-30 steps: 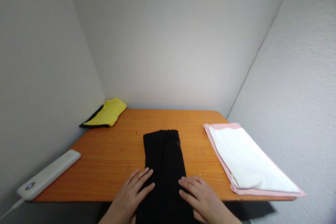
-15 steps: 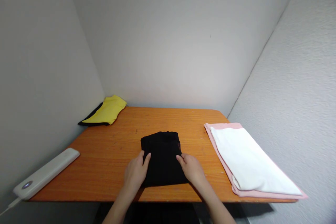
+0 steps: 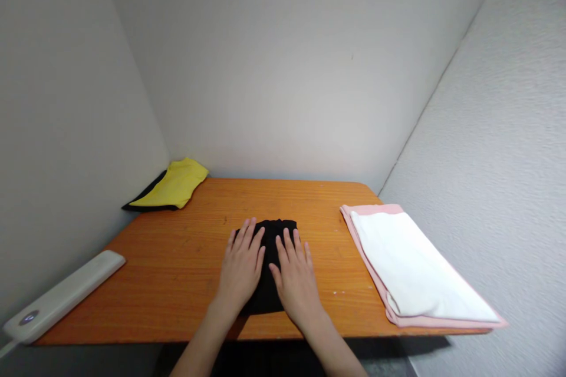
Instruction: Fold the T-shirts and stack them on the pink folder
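A folded black garment (image 3: 267, 283) lies flat near the front middle of the table, its far edge slightly gathered. My left hand (image 3: 242, 262) rests palm down on its left part, fingers spread and pointing away from me. On the right part lies my right hand (image 3: 295, 274), also flat with the fingers apart. Between the hands a strip of the black cloth shows; the hands cover much of the rest. Neither hand grips anything.
The wooden table (image 3: 212, 283) stands against walls. At the back left lies yellow cloth (image 3: 177, 184) over black cloth (image 3: 148, 194). A white elongated device (image 3: 66, 294) with a cable sits on the left edge. Folded white cloth (image 3: 424, 265) lies on pink cloth (image 3: 369, 265) at the right.
Both hands have let go of the black garment's side edges. They have moved inward and away from me, and now lie flat on top of it. The view has shifted slightly.
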`<state>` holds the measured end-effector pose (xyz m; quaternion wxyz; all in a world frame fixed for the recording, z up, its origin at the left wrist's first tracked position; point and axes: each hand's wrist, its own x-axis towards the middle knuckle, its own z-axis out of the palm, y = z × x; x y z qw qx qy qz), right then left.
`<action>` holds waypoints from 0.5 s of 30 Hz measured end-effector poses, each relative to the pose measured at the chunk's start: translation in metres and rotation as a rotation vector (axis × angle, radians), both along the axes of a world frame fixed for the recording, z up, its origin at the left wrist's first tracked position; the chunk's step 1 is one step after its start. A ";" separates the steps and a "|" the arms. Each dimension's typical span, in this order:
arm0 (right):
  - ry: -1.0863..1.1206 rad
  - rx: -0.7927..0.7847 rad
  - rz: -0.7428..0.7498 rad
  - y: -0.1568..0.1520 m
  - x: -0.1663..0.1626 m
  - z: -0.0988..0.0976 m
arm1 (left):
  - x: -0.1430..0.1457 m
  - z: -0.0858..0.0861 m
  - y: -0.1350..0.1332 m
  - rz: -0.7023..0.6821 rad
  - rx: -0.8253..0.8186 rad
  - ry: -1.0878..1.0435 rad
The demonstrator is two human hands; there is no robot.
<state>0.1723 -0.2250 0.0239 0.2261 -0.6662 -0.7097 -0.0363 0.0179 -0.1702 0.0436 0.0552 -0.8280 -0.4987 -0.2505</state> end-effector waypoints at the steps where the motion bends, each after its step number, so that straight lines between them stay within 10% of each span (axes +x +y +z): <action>1: 0.004 -0.048 0.018 0.002 -0.003 -0.002 | 0.004 -0.005 0.001 -0.018 -0.009 0.044; 7: 0.070 -0.175 0.020 0.002 -0.004 -0.013 | 0.007 -0.037 0.005 0.072 -0.065 0.096; 15: 0.095 -0.203 0.065 -0.009 -0.001 -0.006 | 0.011 -0.029 -0.012 0.126 -0.071 0.117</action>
